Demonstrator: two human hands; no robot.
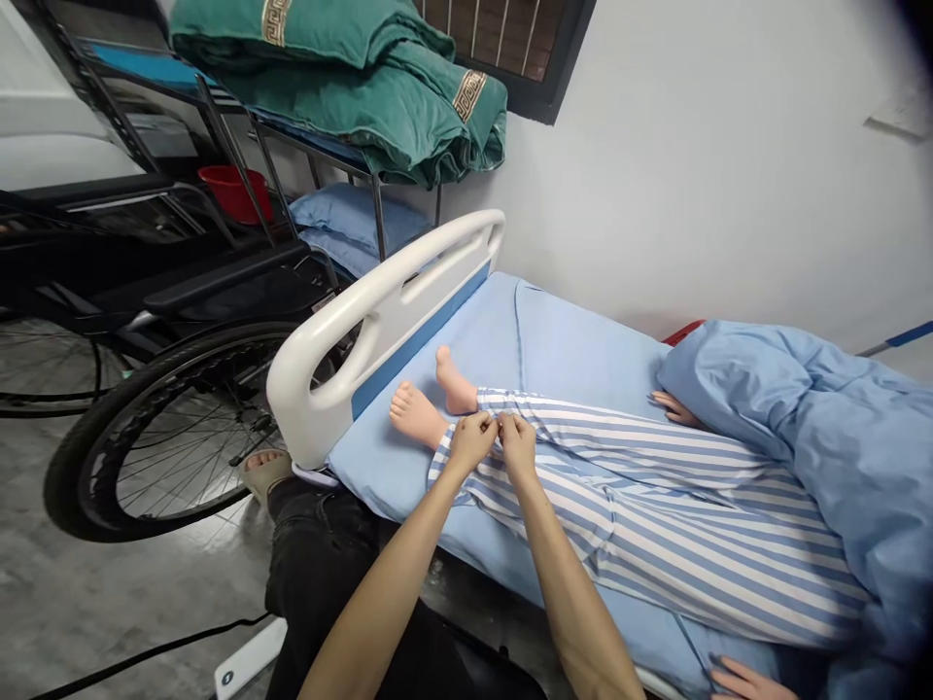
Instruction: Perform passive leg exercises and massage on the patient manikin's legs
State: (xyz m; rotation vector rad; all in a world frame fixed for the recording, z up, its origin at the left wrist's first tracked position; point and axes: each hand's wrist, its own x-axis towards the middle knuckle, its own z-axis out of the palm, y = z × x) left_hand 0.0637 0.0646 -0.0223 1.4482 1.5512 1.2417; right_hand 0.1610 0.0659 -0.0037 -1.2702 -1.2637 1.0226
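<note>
A life-size care manikin lies on the bed in blue-and-white striped trousers (677, 544). Its two bare feet (417, 413) point toward the footboard. Over its lower shins, my left hand (473, 439) and my right hand (517, 444) meet almost thumb to thumb. Both have curled fingers closed on the cloth of the nearer trouser leg; the exact pinch is hidden under the fingers. The cloth is bunched around the ankle beside my left hand. Farther up, a blue quilt (823, 428) covers the manikin's upper part, and one of its hands (676, 408) pokes out.
The white footboard (386, 301) rises at the bed's end. A black wheelchair (190, 389) stands beyond it on the left. Folded green quilts (350, 87) lie on a rack by the wall. Below me are a white device (252, 659) and a black cable (160, 649).
</note>
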